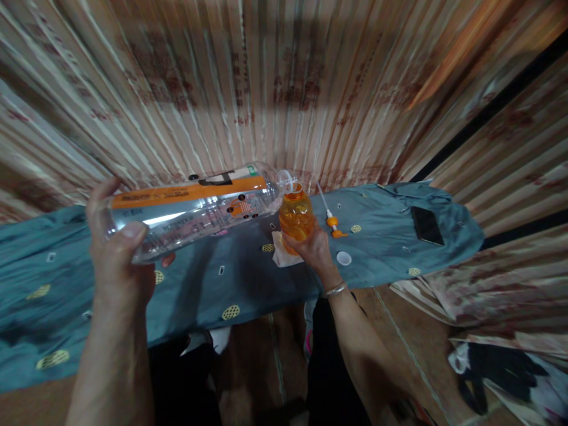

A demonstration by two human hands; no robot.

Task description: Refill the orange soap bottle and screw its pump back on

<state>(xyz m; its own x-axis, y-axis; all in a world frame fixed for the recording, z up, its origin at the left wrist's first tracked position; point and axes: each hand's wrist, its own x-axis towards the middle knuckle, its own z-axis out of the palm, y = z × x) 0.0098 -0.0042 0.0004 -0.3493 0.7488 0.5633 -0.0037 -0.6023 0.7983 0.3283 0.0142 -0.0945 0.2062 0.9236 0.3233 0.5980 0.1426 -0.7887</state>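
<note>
My left hand (119, 248) is wrapped round the base of a large clear plastic bottle (190, 213) with an orange label. The bottle lies nearly level in the air, its neck at the mouth of a small orange bottle (296, 216). Fingers of my right hand (315, 245) close round the orange bottle, which is upright above a pale cloth (284, 255). Right of it lie a pump head with an orange nozzle and clear tube (332, 222), and a white round cap (344, 258).
A blue-green patterned cloth (248, 290) covers the narrow table. On its right part lies a black phone (426, 225). Behind hangs a pleated curtain (275, 89). Dark clothing or bags (501, 373) lie on the floor at the lower right.
</note>
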